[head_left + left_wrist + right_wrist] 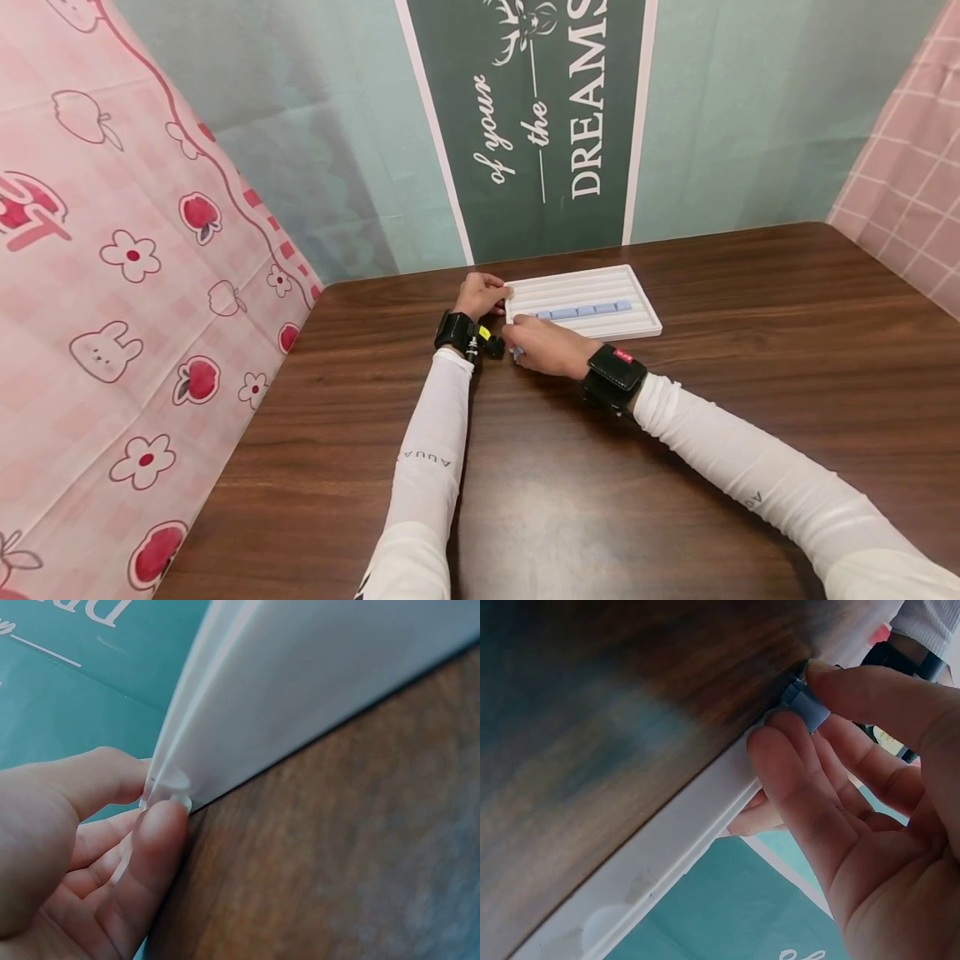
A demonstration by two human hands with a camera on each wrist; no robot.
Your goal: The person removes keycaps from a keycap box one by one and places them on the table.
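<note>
A white ridged tray (641, 304) lies near the far edge of the table, with a row of small blue keycaps (592, 310) along one of its channels. My left hand (480, 293) pinches the tray's left end; in the left wrist view, thumb and finger of that hand (97, 847) meet at the tray corner (247, 712). At the tray's near left corner is my right hand (551, 346). Between its thumb and fingers it holds a single blue keycap (807, 707), best seen in the right wrist view and partly covered by the fingertips.
Brown wooden table (570, 500) surrounds the tray. Behind it hangs a green cloth (360, 167) with white lettering, a pink printed cloth (150, 333) stands at the left, and a pink checked one (922, 208) at the right.
</note>
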